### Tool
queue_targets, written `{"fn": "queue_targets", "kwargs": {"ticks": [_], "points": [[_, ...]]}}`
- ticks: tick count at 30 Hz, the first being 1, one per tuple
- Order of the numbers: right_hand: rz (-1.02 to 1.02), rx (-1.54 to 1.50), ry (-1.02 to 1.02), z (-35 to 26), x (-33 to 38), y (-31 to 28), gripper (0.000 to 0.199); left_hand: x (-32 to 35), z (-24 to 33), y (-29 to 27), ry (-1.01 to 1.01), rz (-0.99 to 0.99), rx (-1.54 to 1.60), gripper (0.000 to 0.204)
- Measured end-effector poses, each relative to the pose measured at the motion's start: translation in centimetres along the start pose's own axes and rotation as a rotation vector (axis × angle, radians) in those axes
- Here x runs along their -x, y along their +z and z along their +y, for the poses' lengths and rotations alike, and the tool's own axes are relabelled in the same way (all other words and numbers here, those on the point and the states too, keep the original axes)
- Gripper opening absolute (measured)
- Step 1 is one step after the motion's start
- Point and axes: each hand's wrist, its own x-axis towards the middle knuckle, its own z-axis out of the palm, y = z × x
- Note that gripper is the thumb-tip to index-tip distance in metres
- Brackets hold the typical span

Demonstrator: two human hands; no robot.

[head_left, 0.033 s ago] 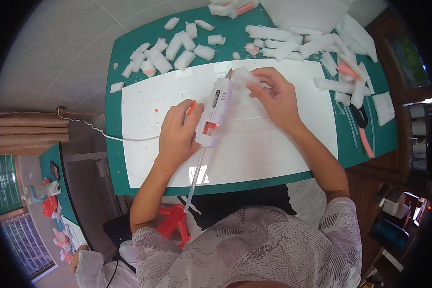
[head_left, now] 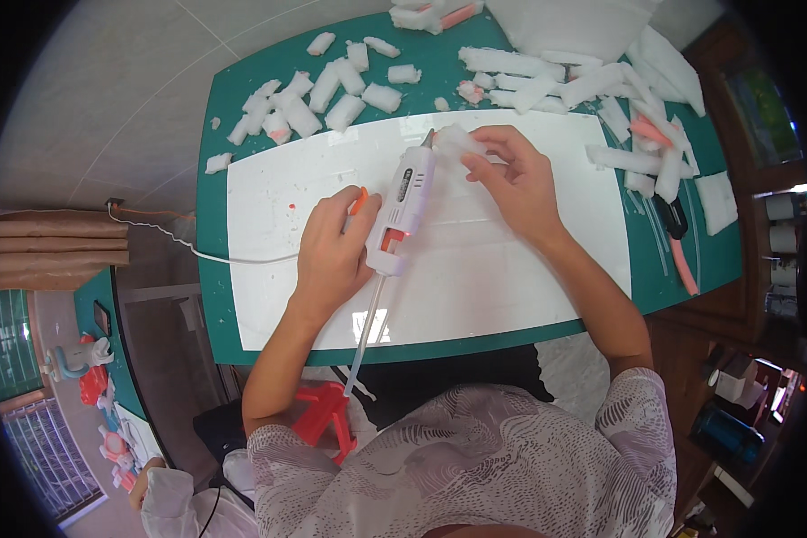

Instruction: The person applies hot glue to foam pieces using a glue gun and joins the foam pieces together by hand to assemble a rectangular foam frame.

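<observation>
My left hand (head_left: 332, 247) is closed round a white hot glue gun (head_left: 405, 202) with an orange trigger. A clear glue stick (head_left: 365, 336) sticks out of its rear end toward me. The gun's nozzle points away from me and meets, or almost meets, a small white fluffy block (head_left: 459, 141), like foam or wadding. Between the thumb and fingers of my right hand (head_left: 516, 175) that block is pinched at its right end. Both hands are above a white board (head_left: 475, 287); whether the nozzle touches the block I cannot tell.
Several short white blocks (head_left: 345, 112) lie at the far left of the green table (head_left: 213, 300). Longer white strips (head_left: 596, 85) are heaped at the far right, beside a black-and-pink tool (head_left: 677, 229) and clear sticks. A white cord (head_left: 255, 261) crosses the left edge. A red stool (head_left: 336, 417) stands below.
</observation>
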Motion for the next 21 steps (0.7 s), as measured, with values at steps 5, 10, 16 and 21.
{"fn": "queue_targets", "kwargs": {"ticks": [5, 10, 16, 21], "points": [[-0.008, -0.035, 0.038, 0.18, -0.06, -0.23, 0.030, 0.03, 0.21, 0.12, 0.021, 0.006, -0.031, 0.054], [-0.016, 0.010, 0.055, 0.14, -0.15, -0.35, 0.031, 0.07, 0.02, 0.12, 0.050, 0.029, -0.069, 0.055], [0.047, 0.144, -0.034, -0.13, -0.07, 0.04, 0.027, 0.21, -0.07, 0.14, 0.054, 0.016, -0.065, 0.057], [0.088, 0.195, -0.020, -0.19, -0.05, 0.06, 0.029, 0.25, -0.11, 0.28, 0.056, 0.009, -0.058, 0.057]]}}
